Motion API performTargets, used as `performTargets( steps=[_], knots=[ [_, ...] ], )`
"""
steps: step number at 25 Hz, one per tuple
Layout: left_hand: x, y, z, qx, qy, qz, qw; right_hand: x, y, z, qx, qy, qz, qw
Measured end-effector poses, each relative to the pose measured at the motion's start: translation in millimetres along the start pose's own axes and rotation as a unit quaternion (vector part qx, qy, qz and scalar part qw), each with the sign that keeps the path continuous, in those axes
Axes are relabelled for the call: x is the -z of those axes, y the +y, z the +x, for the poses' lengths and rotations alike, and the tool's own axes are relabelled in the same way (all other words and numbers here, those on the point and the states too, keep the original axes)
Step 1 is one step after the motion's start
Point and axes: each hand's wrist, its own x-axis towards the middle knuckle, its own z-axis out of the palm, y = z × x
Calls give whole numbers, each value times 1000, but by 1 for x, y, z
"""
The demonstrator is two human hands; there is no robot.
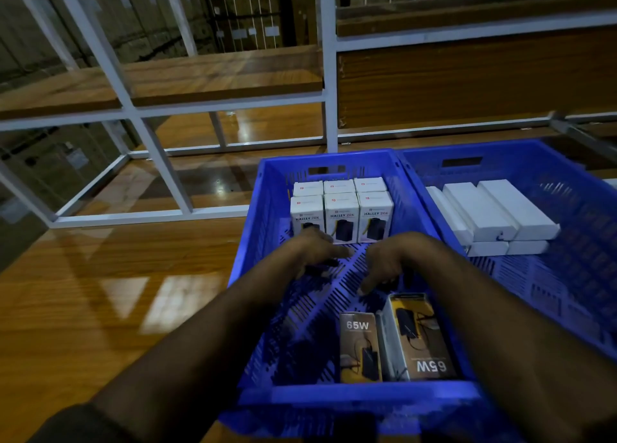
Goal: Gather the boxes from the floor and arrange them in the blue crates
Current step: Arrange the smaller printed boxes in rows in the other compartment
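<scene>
Two blue crates stand side by side on a wooden floor. In the left crate [253, 242], several white "Halley 20K" boxes [340, 215] stand upright in rows against the far wall. Two "65W" boxes [360, 346] [420, 335] lie flat near the crate's front wall. My left hand [317, 252] and my right hand [390, 262] hover inside this crate over its slotted bottom, just in front of the upright boxes, fingers curled down and apart, holding nothing. The right crate [567, 275] holds several plain white boxes [494, 212] stacked flat.
A white metal rack frame [329, 75] with wooden shelves stands behind the crates. Glossy wooden floor [100, 292] stretches to the left of the crates. A grey metal bar [584, 135] crosses at the far right.
</scene>
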Motion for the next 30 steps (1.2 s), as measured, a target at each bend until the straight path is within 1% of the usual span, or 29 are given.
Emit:
performTargets(
  steps=[2,4,6,9,12,14,18,20,21,22,24,26,28,30],
  knots=[
    [-9,-2,-16,-19,-30,21,999,-1,0,-10,-5,-2,-11,1000],
    [-15,-2,-27,-44,-50,76,995,-4,-2,-20,-4,-3,-26,1000],
    [-21,-3,-31,-65,-49,128,988,-10,-5,-31,-3,1,-53,999],
    [-31,-6,-35,-82,-62,136,985,-23,-4,-46,19,2,-67,998],
    [-38,-9,-38,-86,-83,112,987,-33,1,-59,43,-3,-23,999],
    [-36,-10,-36,-80,-74,80,991,-38,2,-60,45,4,22,999],
    [-33,-13,-32,-81,-40,50,995,-45,-3,-55,18,74,94,993],
    [-33,-14,-32,-74,-27,16,997,-41,-3,-57,4,121,152,981],
    [-32,-14,-33,-71,-21,-9,997,-37,-1,-57,4,150,203,968],
    [-31,-14,-34,-66,-19,-44,997,-32,-1,-58,10,182,266,947],
    [-26,-11,-36,-57,-22,-117,991,-19,1,-56,25,265,373,889],
    [-23,-9,-38,-44,-21,-172,984,-3,5,-47,49,337,458,821],
    [-20,-7,-40,-31,-20,-219,975,10,5,-38,77,345,564,747],
    [-19,-5,-42,-28,-20,-262,964,14,3,-30,94,318,648,686]
  ],
)
